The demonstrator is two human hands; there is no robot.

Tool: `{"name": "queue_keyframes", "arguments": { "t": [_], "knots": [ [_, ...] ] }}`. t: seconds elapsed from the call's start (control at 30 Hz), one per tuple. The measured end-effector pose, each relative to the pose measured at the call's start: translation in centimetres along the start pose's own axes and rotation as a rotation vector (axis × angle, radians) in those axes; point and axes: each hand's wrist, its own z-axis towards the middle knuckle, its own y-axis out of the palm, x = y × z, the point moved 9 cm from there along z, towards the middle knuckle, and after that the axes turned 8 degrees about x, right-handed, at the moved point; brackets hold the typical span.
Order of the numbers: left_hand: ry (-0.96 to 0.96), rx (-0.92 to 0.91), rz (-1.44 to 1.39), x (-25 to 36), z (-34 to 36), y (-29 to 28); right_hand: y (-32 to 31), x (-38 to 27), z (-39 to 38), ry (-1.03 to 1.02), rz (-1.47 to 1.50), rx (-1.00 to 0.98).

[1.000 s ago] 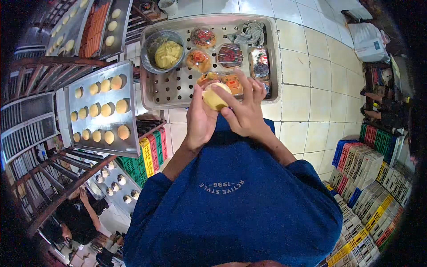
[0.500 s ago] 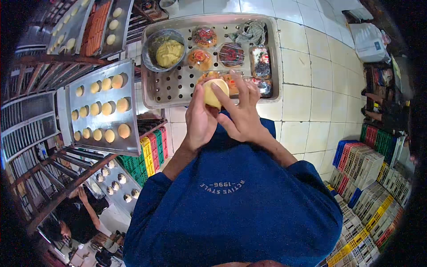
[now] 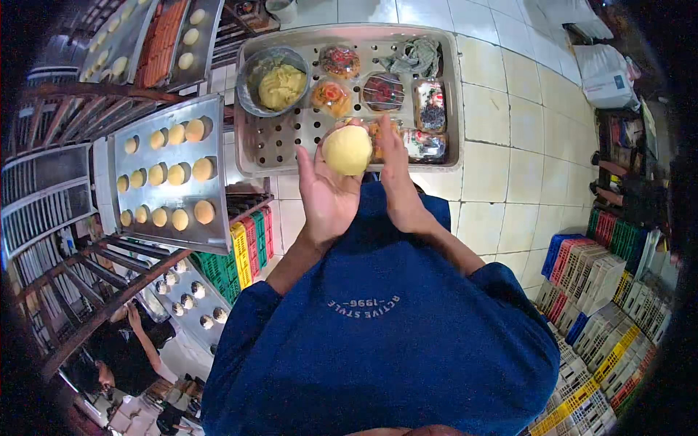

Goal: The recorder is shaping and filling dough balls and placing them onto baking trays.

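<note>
My left hand point(image 3: 327, 189) is palm up, its thumb raised, with a round pale yellow dough ball point(image 3: 347, 150) resting on its fingers. My right hand point(image 3: 396, 174) stands on edge just right of the ball, fingers straight and held out, gripping nothing. Beyond both hands lies a perforated plastic tray point(image 3: 254, 169) holding a metal bowl point(image 3: 254, 102) of yellow paste point(image 3: 283, 85), several packaged round and oblong breads point(image 3: 383, 91) and a crumpled patterned cloth point(image 3: 411, 57). The ball hides part of the packs behind it.
On the left, racks point(image 3: 94, 258) hold metal pans point(image 3: 218, 182) of round buns. A co-worker's arm point(image 3: 145, 341) shows at lower left, another person's limb point(image 3: 611, 195) at far right. Stacked plastic crates point(image 3: 589, 269) line the right; more crates point(image 3: 240, 247) stand left. Tiled floor point(image 3: 487, 182) surrounds the tray.
My left hand has opened out flatter beneath the ball, which shows more fully. My right fingers have left the ball's top and straightened upright at its right side.
</note>
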Motion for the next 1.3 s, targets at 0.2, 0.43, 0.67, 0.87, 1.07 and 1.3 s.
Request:
{"name": "queue_keyframes", "arguments": {
  "t": [0.2, 0.43, 0.67, 0.87, 1.07, 1.3],
  "knots": [
    [0.014, 0.018, -0.027, -0.2, 0.4, -0.4, 0.4, 0.2, 0.4, 0.005, -0.208, -0.061],
    [-0.173, -0.033, -0.079, -0.5, 0.1, -0.7, -2.2, -2.7, 1.8, -0.308, -0.213, 0.061],
    [-0.205, -0.072, 0.154, -0.3, 0.5, -1.2, -2.4, -0.1, 3.7, -0.039, 0.358, 0.148],
    [-0.222, -0.134, 0.308, -0.4, 0.3, -0.5, 0.0, -0.2, 5.1, 0.041, 0.354, -0.181],
    [-0.283, -0.052, 0.211, 1.1, 0.9, -2.9, 1.7, -2.5, 6.5, -0.088, 0.245, -0.231],
    [-0.216, -0.011, 0.124, 4.7, 2.0, -4.0, 7.0, 3.3, 8.1, 0.612, 0.579, -0.088]
  ]
}}
